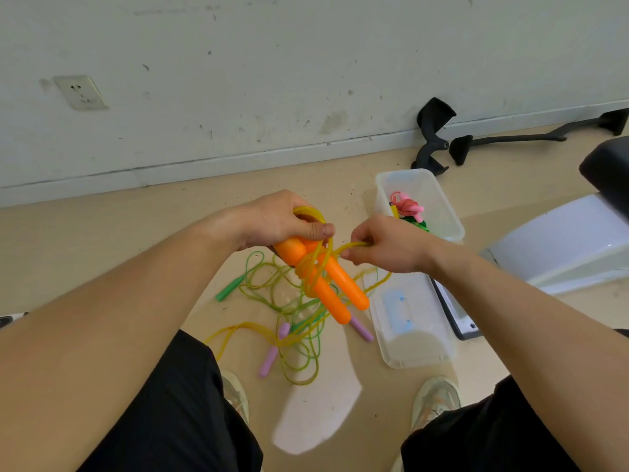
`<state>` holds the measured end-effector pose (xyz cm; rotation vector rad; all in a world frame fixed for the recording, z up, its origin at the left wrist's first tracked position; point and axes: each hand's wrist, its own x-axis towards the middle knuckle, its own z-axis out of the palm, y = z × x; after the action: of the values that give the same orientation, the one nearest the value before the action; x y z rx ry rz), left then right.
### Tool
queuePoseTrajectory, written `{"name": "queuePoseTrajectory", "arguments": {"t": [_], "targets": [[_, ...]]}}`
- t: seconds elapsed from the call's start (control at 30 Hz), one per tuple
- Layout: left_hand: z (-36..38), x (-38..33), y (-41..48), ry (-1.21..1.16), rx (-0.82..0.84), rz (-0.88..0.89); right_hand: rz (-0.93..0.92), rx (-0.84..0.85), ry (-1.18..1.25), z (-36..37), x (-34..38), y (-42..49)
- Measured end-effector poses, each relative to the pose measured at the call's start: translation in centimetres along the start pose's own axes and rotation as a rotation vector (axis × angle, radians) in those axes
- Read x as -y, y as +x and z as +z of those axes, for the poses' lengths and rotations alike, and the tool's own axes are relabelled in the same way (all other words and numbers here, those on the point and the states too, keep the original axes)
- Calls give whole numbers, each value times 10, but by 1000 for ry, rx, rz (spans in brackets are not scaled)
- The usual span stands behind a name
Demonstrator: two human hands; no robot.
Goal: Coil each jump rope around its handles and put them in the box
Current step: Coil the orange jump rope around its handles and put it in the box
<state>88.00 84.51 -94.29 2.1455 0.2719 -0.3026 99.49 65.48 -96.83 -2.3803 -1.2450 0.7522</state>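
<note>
**Now the orange rope [323, 284] is held up**

The left hand [272, 219] grips its two handles [343, 287] side by side, up over the floor [136, 240]. The yellow cord [308, 267] is looped round them. The right hand [384, 243] pinches the cord just beside the handles. A clear box [439, 199] sits near on the right, with a pink rope [406, 206] inside. Green and purple ropes [282, 301] lie tangled on the floor below.

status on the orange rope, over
Left hand grips orange handles, right hand pinches yellow cord, few turns wound. Box holds pink rope, not this one yet. Green rope, purple rope tangled on floor beneath.
</note>
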Motion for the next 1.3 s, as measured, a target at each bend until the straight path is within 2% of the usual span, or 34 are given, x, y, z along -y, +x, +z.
{"name": "queuePoseTrajectory", "arguments": {"t": [0.13,0.27,0.33,0.47,0.57,0.67,0.77,0.87,1.07,1.3], "targets": [[-1,1,4,92,-73,24,139,-52,145,-9,5,0],[10,0,10,241,-225,59,288,1,735,-14,19,-5],[13,2,14,273,-339,62,289,-12,900,-12,29,-7],[8,5,19,245,-533,61,222,-117,917,-7,41,-10],[9,5,20,161,-653,49,162,-70,955,-1,49,-16],[7,2,20,63,-734,20,108,-48,988,6,55,-18],[1,1,20,8,-786,5,89,-115,995,3,52,-16],[-5,2,18,-109,-757,-13,85,-249,974,-3,45,-15],[-10,-5,8,-392,-515,48,163,-563,787,-15,27,-9],[-4,-16,0,-532,-301,33,218,-628,675,-14,18,-3]]}}
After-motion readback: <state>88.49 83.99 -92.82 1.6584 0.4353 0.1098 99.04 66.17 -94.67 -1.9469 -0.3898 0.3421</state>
